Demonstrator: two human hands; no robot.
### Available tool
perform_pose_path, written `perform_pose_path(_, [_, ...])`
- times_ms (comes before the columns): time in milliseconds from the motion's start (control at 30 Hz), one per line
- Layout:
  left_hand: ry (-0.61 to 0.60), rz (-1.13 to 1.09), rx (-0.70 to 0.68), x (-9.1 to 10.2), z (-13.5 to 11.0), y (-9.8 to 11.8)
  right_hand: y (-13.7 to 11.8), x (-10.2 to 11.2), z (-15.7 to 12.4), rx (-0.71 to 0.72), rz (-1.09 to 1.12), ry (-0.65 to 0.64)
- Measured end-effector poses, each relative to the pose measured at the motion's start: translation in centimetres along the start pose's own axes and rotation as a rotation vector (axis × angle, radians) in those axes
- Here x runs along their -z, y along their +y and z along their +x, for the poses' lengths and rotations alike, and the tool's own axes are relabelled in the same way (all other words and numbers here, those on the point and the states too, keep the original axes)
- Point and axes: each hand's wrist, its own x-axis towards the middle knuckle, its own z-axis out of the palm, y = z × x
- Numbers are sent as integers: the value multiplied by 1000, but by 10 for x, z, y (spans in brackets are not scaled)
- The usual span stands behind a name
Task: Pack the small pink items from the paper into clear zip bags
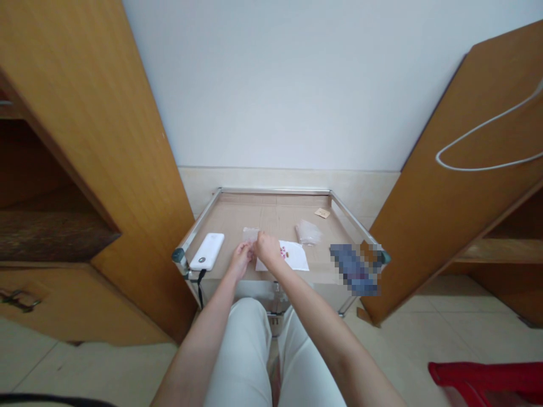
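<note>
Both hands meet over the front of a low, metal-edged table. My left hand has its fingers pinched at the lower edge of a small clear plastic bag. Right beside it, my right hand is closed, its fingertips turned down toward the bag; whatever it grips is hidden behind the fingers. Partly under the right hand and wrist lies a white sheet, with several small pink-red pieces on it. Farther right rests a stack of clear plastic bags.
A white power bank with a dark strap lies at the table's left. Toward the back right is a small tan card. A blurred-out dark blue item covers the right front corner. The metal rail borders the table; wooden cabinets flank it.
</note>
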Motion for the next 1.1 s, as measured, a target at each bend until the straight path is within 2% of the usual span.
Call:
perform_pose_path(200, [13, -62, 14, 2, 0, 1, 14, 0, 6, -108, 41, -47])
perform_pose_path(267, [9, -74, 14, 3, 1, 1, 16, -1, 6, -64, 54, -30])
perform_pose_path(367, [0, -88, 5, 5, 2, 0, 18, -1, 3, 83, 79, 10])
perform_pose_path(467, [-9, -88, 10, 6, 3, -1, 21, 1, 1, 192, 80, -30])
perform_pose_path(600, [-32, -85, 24, 7, 2, 0, 24, 3, 1, 253, 61, -67])
perform_pose_path(800, [-74, -63, 50, 7, 0, 3, 24, 4, 2, 109, 81, -100])
perform_pose_path(967, [-73, -189, 61, 8, -1, 7, 33, 3, 8, 46, 323, -60])
perform_pose_path(1100, [-20, -223, 54, 9, 0, 9, 43, 1, 13, -49, 527, -84])
